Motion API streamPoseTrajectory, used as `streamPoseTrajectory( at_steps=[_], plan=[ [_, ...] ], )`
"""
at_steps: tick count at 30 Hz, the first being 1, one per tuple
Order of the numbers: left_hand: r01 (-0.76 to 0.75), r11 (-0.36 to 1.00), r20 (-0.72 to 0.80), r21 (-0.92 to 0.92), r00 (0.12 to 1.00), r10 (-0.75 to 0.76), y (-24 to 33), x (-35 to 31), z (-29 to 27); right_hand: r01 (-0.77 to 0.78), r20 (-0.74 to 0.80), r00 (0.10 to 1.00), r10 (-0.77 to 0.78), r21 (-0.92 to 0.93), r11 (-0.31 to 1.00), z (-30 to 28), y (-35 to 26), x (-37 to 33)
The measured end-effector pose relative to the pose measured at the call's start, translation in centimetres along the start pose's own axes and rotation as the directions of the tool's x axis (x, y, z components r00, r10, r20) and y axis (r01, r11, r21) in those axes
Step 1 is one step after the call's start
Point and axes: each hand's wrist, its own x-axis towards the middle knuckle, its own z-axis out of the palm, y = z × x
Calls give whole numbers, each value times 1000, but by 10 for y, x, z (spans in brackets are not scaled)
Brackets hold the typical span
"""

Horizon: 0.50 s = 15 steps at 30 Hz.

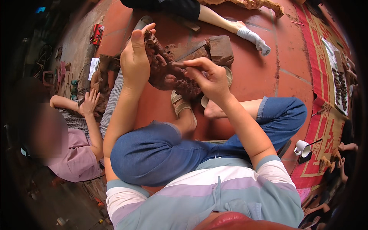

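The shirt [214,191] has broad bands of grey-blue, white and lavender, 2 short sleeves [276,173] edged in grey-blue, and 1 thin cord in front. The jeans [153,153] are blue, with 1 paler hem [262,107] showing. The sandals [180,105], partly hidden, look beige and strapped.

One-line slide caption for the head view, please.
Left hand and right hand at an intricate reddish-brown carving above red tiled floor.

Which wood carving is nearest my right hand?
The dark reddish carving between your left hand and right hand; the brown carving by the co-worker and tan carving at the top edge are farther off.
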Motion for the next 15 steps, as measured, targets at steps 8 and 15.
streamPoseTrajectory(
  at_steps=[8, 15],
  plan=[
    [-56, 998, -44, 11, 997, 56, -7, -3, 1, 246, 30, 957, -290, -618, 747, -28, 23, 15],
    [-83, 996, -101, 44, 991, 87, 2, 4, 8, 476, 389, 878, -279, -661, 580, -9, 20, -2]
  ],
)
